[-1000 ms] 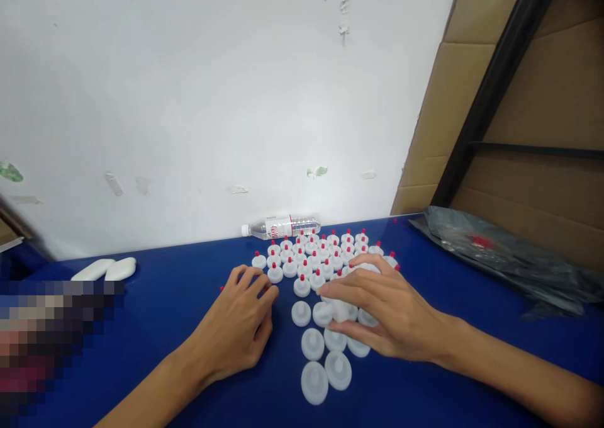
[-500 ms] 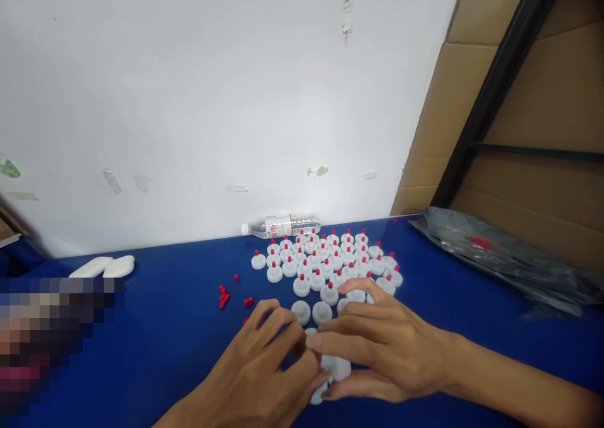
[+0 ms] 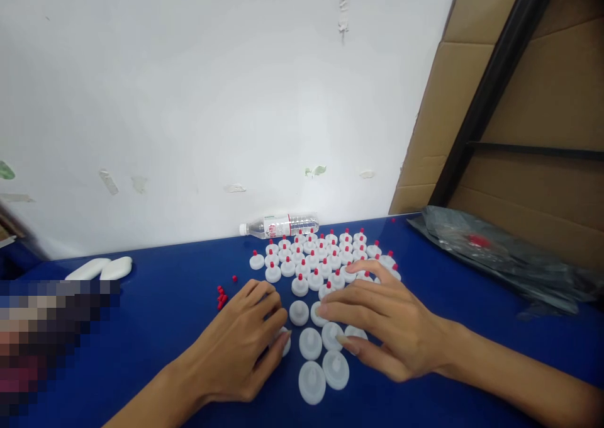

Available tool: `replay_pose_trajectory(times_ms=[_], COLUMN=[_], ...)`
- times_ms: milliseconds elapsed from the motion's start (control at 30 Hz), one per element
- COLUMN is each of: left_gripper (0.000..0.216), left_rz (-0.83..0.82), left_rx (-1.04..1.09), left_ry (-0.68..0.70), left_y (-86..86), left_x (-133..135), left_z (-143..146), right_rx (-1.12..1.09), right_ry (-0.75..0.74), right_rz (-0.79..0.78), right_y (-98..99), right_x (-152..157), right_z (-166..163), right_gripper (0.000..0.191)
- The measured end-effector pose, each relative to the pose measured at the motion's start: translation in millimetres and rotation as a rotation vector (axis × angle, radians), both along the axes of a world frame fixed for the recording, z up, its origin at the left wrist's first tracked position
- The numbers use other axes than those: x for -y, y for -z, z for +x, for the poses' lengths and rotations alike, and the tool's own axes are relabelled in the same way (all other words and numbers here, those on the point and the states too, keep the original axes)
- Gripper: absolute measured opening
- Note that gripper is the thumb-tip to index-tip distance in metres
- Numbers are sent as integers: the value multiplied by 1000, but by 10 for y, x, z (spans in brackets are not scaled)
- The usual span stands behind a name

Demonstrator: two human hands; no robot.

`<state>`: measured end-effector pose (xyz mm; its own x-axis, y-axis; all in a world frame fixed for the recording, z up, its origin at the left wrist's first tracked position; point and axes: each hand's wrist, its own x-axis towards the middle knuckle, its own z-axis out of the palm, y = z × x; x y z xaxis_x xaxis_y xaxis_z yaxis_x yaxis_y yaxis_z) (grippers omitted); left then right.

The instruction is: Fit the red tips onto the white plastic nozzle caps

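My left hand (image 3: 250, 340) is curled over the blue table, thumb and fingers closed around the edge of a white round cap (image 3: 285, 343) that is mostly hidden. To its right, my right hand (image 3: 384, 324) hovers low with fingers spread and nothing gripped; its fingertips cover part of a white cap (image 3: 318, 315), and its thumb tip is at another cap (image 3: 332, 336). Several bare white caps (image 3: 312, 382) lie between and below the hands. Beyond them stand rows of white caps with red tips (image 3: 300, 284), some hidden by my right hand.
Loose red tips (image 3: 221, 299) lie left of the rows. A clear plastic bottle (image 3: 278, 226) rests on its side against the wall. White rounded objects (image 3: 116, 269) lie at the far left, and a grey plastic bag (image 3: 495, 258) at the right. Cardboard (image 3: 538, 101) leans behind it.
My hands have separated: the left moved left with a white cap, and the right opened and shifted slightly right. Bare caps previously covered by the hands now show between them.
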<state>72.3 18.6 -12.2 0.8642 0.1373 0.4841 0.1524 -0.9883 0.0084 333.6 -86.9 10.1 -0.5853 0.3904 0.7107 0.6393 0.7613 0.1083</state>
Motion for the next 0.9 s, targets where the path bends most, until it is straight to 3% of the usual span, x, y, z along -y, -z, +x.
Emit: replay_pose_trajectory(times_ms=[167, 267, 367, 567, 900], left_gripper=[20, 46, 56, 52, 32], left_rz=[5, 40, 28, -15, -81], left_rx=[95, 60, -65, -76, 79], left_ry=[-211, -341, -432, -427, -408], left_y=[-53, -54, 33, 183, 57], left_x=[-113, -293, -453, -575, -626], left_z=[-83, -200, -263, -254, -220], right_rx=[24, 27, 23, 31, 34], right_ry=[0, -3, -6, -2, 5], right_rz=[7, 10, 13, 9, 2], right_y=[-5, -2, 1, 6, 16], right_x=[5, -2, -6, -13, 1], right_z=[-8, -10, -12, -17, -22], right_gripper=[23, 21, 21, 24, 23])
